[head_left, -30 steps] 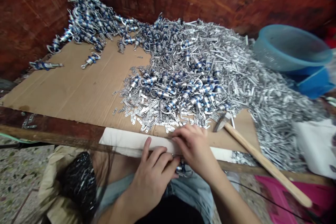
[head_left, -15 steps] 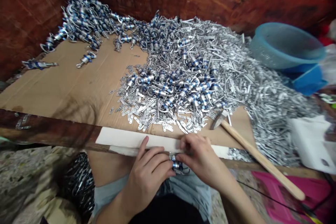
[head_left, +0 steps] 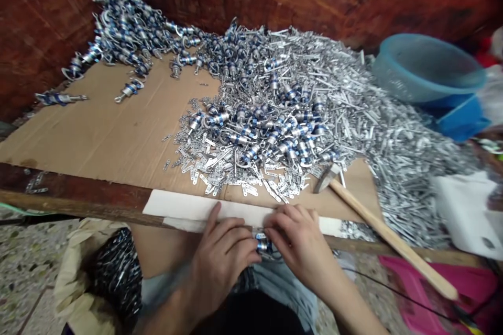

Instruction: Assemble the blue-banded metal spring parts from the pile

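At the table's front edge a small silver metal fitting with blue bands (head_left: 262,245) is held low, just above my lap. My left hand (head_left: 225,259) grips its left end, the index finger stretched over a white strip (head_left: 184,205) on the edge. On the fitting's right side my right hand (head_left: 296,235) pinches with thumb and fingertips. A small flat plate with holes seems to lie on top of the fitting, between the fingertips; what else the fingers cover is hidden.
Beyond the hands, finished-looking silver-and-blue fittings (head_left: 275,141) lie heaped among perforated plates (head_left: 212,167) and metal strips (head_left: 338,78) on cardboard (head_left: 118,131). A hammer (head_left: 385,230) lies across the right edge. A blue basin (head_left: 428,70) stands far right; a paper bag (head_left: 73,267) sits lower left.
My right hand has come down slightly onto the fitting, its fingers closer to the plate. My left hand keeps its hold, nearly in place.
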A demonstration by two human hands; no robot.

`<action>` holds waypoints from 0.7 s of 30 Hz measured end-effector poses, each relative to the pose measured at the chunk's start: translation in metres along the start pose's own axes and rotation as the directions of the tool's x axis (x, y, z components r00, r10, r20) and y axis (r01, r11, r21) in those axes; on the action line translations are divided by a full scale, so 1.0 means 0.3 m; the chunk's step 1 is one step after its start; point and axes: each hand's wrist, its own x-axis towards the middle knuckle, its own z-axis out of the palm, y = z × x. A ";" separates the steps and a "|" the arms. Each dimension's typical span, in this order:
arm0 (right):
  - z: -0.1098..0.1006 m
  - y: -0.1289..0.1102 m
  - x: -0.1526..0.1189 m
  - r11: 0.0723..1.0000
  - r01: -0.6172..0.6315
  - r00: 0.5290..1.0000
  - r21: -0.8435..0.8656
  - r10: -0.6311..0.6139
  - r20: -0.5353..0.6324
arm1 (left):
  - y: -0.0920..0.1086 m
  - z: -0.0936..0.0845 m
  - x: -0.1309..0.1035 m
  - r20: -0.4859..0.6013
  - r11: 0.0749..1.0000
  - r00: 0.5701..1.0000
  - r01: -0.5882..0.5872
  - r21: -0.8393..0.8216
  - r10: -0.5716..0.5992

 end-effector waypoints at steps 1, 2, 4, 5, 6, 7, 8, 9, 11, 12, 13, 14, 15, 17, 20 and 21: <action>0.007 -0.005 0.002 1.000 0.017 1.000 -0.020 -0.017 0.010 | 0.001 0.000 0.000 -0.003 1.000 1.000 0.004 0.000 -0.004; 0.011 -0.007 0.003 0.999 0.032 0.999 -0.033 -0.032 0.018 | 0.002 0.000 0.001 -0.005 1.000 1.000 0.011 0.001 -0.011; 0.014 -0.006 0.002 0.998 0.048 0.999 -0.049 -0.048 0.010 | 0.002 0.000 0.000 0.004 1.000 1.000 0.021 0.007 -0.021; 0.014 -0.005 0.000 0.997 0.050 0.999 -0.056 -0.050 -0.003 | 0.002 0.000 0.000 0.010 1.000 1.000 0.018 0.012 -0.018; 0.014 -0.006 -0.003 0.997 0.052 0.998 -0.064 -0.053 -0.013 | 0.001 0.001 -0.001 0.012 1.000 1.000 0.018 0.017 -0.019; 0.014 -0.007 -0.004 0.996 0.057 0.998 -0.075 -0.058 -0.017 | -0.001 0.001 -0.002 0.012 1.000 1.000 0.019 0.018 -0.019; 0.014 -0.009 -0.006 0.994 0.064 0.998 -0.091 -0.066 -0.015 | -0.002 0.002 -0.004 0.013 1.000 1.000 0.020 0.015 -0.020; 0.014 -0.012 -0.006 0.991 0.078 0.997 -0.111 -0.079 -0.007 | -0.004 0.002 -0.005 0.012 1.000 1.000 0.019 0.008 -0.020; 0.014 -0.017 -0.003 0.980 0.115 0.993 -0.164 -0.115 0.010 | -0.006 0.001 -0.006 0.014 1.000 1.000 0.017 -0.005 -0.017; 0.012 -0.018 0.000 0.974 0.128 0.992 -0.186 -0.128 0.017 | -0.007 0.000 -0.006 0.023 1.000 1.000 0.017 -0.010 -0.017; 0.010 -0.019 0.003 0.972 0.135 0.991 -0.191 -0.132 0.027 | -0.008 -0.001 -0.005 0.030 1.000 0.999 0.019 -0.015 -0.019; 0.007 -0.019 0.006 0.975 0.133 0.991 -0.176 -0.128 0.038 | -0.008 -0.002 -0.005 0.029 1.000 0.999 0.027 -0.016 -0.026; 0.003 -0.019 0.009 0.982 0.123 0.992 -0.143 -0.117 0.049 | -0.008 -0.003 -0.004 0.030 0.999 0.999 0.030 -0.015 -0.030; -0.005 -0.019 0.010 0.995 0.089 0.994 -0.051 -0.086 0.062 | -0.007 -0.002 -0.003 0.033 1.000 0.999 0.024 -0.008 -0.024; -0.011 -0.021 0.008 0.999 0.039 0.998 0.017 -0.040 0.053 | -0.003 0.000 -0.002 0.011 1.000 1.000 0.026 -0.010 -0.026; -0.012 -0.023 0.009 1.000 0.019 0.998 0.021 -0.020 0.052 | -0.002 0.001 -0.002 0.006 0.999 1.000 0.030 -0.017 -0.030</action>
